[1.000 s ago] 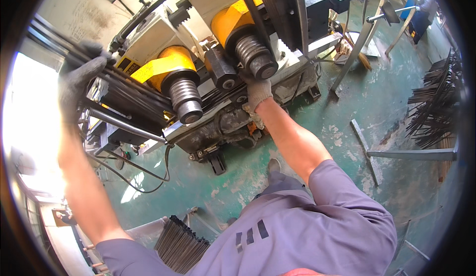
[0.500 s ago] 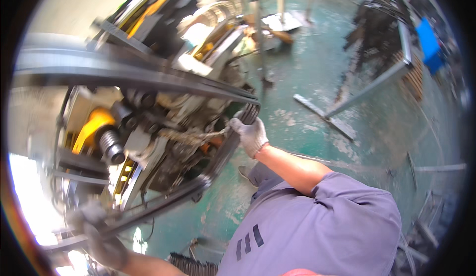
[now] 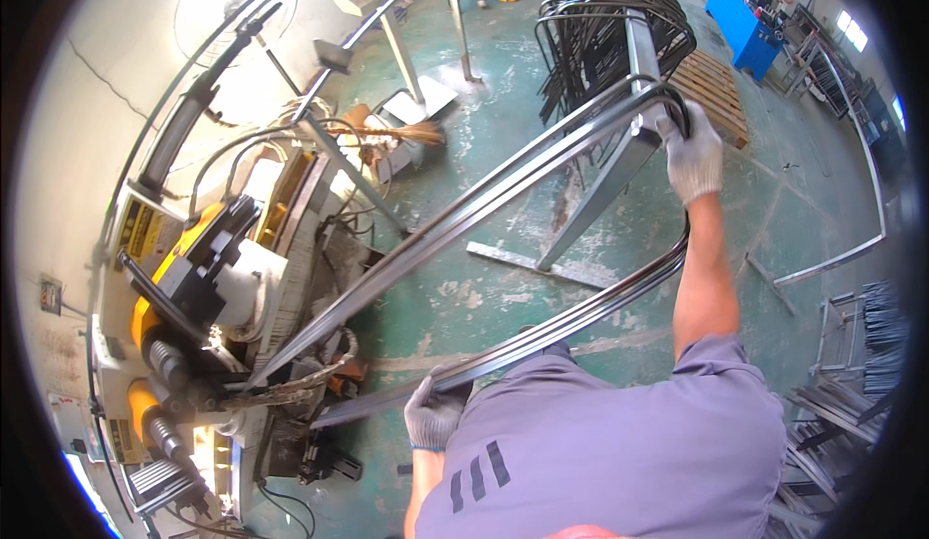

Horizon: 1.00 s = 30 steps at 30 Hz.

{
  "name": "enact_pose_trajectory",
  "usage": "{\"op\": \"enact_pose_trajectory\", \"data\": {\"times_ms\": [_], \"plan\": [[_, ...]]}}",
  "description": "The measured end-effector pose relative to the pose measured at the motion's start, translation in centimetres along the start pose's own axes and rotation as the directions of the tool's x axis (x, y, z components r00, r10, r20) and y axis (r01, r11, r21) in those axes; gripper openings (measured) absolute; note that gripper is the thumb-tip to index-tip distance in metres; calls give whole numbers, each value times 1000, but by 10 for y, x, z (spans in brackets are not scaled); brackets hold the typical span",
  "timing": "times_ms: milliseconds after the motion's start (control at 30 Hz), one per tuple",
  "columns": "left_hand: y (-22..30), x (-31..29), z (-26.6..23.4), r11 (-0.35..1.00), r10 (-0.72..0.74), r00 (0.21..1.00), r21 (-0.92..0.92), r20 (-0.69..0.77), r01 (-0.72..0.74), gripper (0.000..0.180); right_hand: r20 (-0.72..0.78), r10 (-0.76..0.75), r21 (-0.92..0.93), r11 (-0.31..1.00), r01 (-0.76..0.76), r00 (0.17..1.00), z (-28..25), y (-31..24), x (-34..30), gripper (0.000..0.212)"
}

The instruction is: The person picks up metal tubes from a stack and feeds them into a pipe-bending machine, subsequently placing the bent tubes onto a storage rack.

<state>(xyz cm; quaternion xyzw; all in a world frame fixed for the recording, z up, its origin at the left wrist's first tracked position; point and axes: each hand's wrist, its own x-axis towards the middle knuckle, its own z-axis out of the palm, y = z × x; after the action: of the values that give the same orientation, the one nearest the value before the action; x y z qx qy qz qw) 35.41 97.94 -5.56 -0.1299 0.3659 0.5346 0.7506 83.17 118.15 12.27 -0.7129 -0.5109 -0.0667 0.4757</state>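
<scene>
Several bent metal tubes (image 3: pixel 571 314), held together as a U-shaped bundle, stretch across the front of my body. At the bend on the right, my gloved right hand (image 3: pixel 697 157) is wrapped round them, close to the top of a metal stand (image 3: pixel 602 186). My gloved left hand (image 3: pixel 435 413) is closed on the lower leg of the bundle near my waist; its fingers are partly hidden. The long ends of the tubes reach left, in front of a machine with yellow and black parts (image 3: pixel 184 292).
Many dark bent tubes (image 3: pixel 605 16) hang on the stand's far part. Beyond are a wooden pallet (image 3: pixel 711 94) and a blue cabinet (image 3: pixel 743 26). A broom (image 3: pixel 411 134) lies left of centre. Metal stock (image 3: pixel 885 345) is piled at the right. People stand far back.
The tube bundle has swung away from the machine to the right, over to the stand. Both hands have moved right with it and still hold it. My view has turned too.
</scene>
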Motion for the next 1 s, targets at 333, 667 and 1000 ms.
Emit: {"op": "enact_pose_trajectory", "data": {"times_ms": [333,667,1000], "plan": [[-51,64,156,640,372,926,704,67,-308,30,251,232,-638,770,-20,940,140,219,273,65],[-87,-1,-5,675,590,747,695,-306,-249,28,408,-346,-210,865,456,845,262,179,18,51],[-100,-169,-252,677,681,382,337,-624,-655,25,984,175,-143,888,437,-33,150,40,-454,42]]}}
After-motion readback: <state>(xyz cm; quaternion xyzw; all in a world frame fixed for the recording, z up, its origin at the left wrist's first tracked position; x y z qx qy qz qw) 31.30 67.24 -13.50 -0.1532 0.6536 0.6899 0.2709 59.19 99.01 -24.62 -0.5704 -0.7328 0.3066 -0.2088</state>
